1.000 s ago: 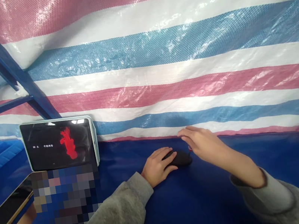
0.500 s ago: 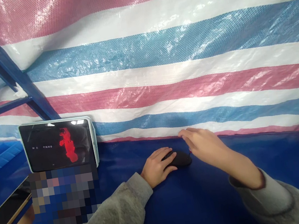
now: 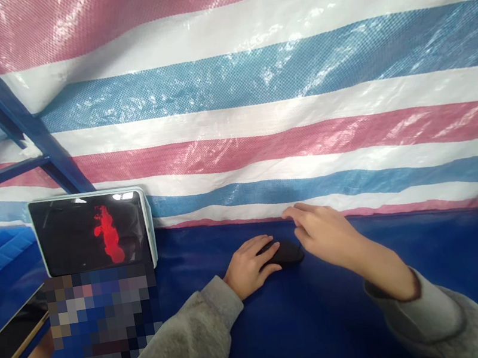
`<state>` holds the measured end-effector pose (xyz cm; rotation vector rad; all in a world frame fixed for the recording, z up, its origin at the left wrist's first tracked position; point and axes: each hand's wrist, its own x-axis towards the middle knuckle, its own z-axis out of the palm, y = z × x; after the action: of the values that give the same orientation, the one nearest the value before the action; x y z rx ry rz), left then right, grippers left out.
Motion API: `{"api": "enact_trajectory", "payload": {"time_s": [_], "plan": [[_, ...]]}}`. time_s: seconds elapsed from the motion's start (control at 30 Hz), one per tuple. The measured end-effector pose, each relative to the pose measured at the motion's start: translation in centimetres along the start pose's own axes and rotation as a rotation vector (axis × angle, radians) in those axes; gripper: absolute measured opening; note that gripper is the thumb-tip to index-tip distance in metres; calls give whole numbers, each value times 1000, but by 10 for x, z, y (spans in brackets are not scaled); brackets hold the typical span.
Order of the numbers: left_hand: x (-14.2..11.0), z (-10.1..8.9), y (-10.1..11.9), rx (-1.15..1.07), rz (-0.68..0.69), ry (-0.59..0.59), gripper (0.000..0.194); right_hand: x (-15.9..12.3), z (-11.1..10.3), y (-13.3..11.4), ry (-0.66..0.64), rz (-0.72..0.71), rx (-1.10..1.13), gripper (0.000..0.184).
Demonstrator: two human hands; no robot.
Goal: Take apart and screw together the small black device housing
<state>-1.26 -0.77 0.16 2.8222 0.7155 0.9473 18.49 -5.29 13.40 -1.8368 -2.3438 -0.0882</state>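
Several half-spread fingers of your left hand hold a rounded black mouse; beyond their tips, your right hand curls, grip unclear.

No text, label, brand, number or sign can be read now. The screen of the tablet carries only a red, blot-like shape on black; half a second ago a short row of small white characters stood to the left of that shape, a pair and then a longer group, the pair looking like 脚本, the rest too blurred to read. No marking can be made out on the black computer mouse or the dark-faced smartphone.
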Motion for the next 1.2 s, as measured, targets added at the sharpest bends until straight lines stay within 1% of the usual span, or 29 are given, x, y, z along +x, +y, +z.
{"api": "enact_trajectory", "payload": {"time_s": [0.17,0.27,0.37,0.43,0.5,0.57,0.67,0.83,0.93,1.03,1.1,1.2], "plan": [[-1,1,-1,-4,7,5,44,2,3,2,-26,10,-6,37],[-1,2,-1,-1,11,15,45,2,4,3,-8,-12,-34,42],[0,1,0,1,21,20,44,1,3,2,4,-47,8,45],[0,0,0,3,26,20,44,0,2,0,-8,-63,58,45],[0,0,0,4,26,17,45,0,2,-3,-20,-47,71,41],[0,0,0,4,26,15,45,1,3,-4,-19,-8,38,37],[0,1,-1,5,28,19,44,2,6,-3,-12,22,-29,37],[0,1,0,8,28,32,44,0,7,1,10,-27,-56,45],[0,1,0,6,31,31,44,-1,5,1,10,-33,-20,40],[0,2,-1,2,28,23,44,-1,3,1,16,16,-14,30],[-1,3,-2,-1,10,17,44,0,2,3,29,41,-18,29],[-2,4,-4,-8,-22,6,44,1,3,6,67,51,14,33]]}}
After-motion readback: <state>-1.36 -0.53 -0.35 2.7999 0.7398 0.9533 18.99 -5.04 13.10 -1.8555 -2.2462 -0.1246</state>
